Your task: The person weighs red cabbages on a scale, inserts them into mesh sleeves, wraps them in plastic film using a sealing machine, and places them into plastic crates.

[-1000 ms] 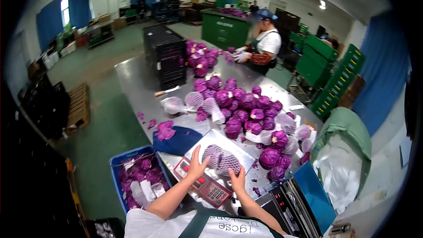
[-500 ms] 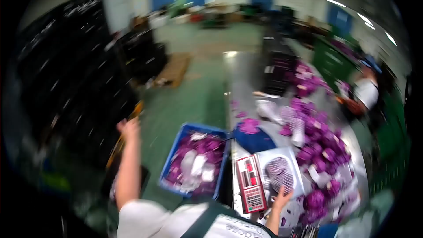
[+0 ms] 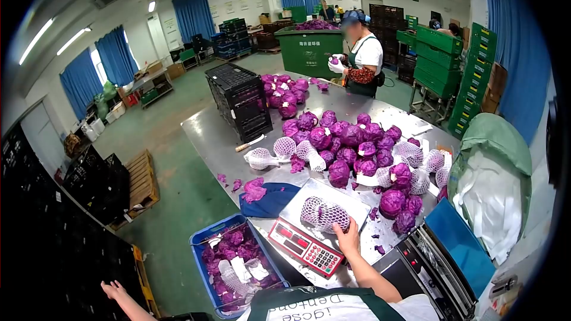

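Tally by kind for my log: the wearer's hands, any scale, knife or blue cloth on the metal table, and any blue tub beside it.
Hands: 2 (left hand, right hand)
Scale: 1
Knife: 1
Blue cloth: 1
Blue tub: 1
Total: 6

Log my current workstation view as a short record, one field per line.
Right hand: against the netted red cabbage
Left hand: held out to the side, nothing visible in it
Digital scale: under the netted red cabbage; display lit red, digits unreadable
Blue bin: beside the table, holding cabbage scraps
Knife: on the table
Co-worker: at the table's far edge
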`<state>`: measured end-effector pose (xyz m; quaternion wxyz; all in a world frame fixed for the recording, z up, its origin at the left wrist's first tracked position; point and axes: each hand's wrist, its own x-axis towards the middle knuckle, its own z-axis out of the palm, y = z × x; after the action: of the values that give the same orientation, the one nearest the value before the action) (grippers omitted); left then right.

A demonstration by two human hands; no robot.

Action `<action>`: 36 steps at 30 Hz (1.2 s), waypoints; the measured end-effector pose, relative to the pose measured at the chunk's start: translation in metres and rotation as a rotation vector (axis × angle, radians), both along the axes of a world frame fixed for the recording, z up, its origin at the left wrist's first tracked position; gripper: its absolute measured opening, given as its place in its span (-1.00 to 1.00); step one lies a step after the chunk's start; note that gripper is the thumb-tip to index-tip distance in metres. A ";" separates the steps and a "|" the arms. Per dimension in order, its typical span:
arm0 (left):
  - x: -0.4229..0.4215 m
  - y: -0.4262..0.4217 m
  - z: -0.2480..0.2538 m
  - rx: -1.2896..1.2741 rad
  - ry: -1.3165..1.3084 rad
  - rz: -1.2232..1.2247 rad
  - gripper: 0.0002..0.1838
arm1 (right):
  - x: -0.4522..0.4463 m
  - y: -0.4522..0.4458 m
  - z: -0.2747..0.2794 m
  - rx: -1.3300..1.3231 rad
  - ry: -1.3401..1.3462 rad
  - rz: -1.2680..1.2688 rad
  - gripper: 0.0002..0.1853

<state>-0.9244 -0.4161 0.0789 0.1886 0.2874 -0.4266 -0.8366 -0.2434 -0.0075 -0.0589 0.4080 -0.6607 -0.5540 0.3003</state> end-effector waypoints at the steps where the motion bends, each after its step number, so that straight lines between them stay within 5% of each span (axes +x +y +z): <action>1: -0.008 0.004 -0.004 -0.041 0.005 -0.004 -0.30 | -0.001 -0.001 0.001 0.001 -0.004 -0.002 -0.21; 4: -0.026 0.025 -0.009 -0.113 0.117 -0.074 -0.32 | -0.003 0.000 -0.005 0.042 -0.019 -0.013 -0.20; 9: 0.040 0.168 -0.022 -0.027 0.312 -0.701 -0.68 | -0.005 -0.003 -0.001 0.055 -0.042 -0.026 -0.22; 13: 0.153 0.307 -0.070 -0.067 0.228 -1.111 -0.37 | -0.007 -0.003 -0.005 0.082 -0.046 -0.036 -0.23; 18: 0.181 0.366 -0.089 0.037 0.081 -1.205 -0.30 | -0.009 0.000 -0.018 0.132 -0.031 -0.074 -0.26; 21: 0.047 0.327 -0.147 0.117 0.130 -1.271 -0.16 | -0.006 0.001 -0.025 0.146 0.019 -0.046 -0.25; 23: -0.002 0.273 -0.148 -0.120 -0.009 -0.738 -0.16 | -0.004 -0.001 -0.023 0.145 0.006 -0.030 -0.26; 25: -0.025 0.213 -0.148 -0.179 -0.041 -0.603 -0.19 | -0.006 -0.001 -0.017 0.145 0.026 -0.021 -0.26; 36: 0.089 0.017 -0.204 -0.486 -0.324 -0.792 -0.34 | -0.001 -0.001 -0.018 0.162 -0.053 0.015 -0.24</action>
<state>-0.8355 -0.3991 -0.1255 -0.1511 0.1773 -0.7096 -0.6649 -0.2443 -0.0083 -0.0768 0.4431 -0.6291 -0.5918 0.2402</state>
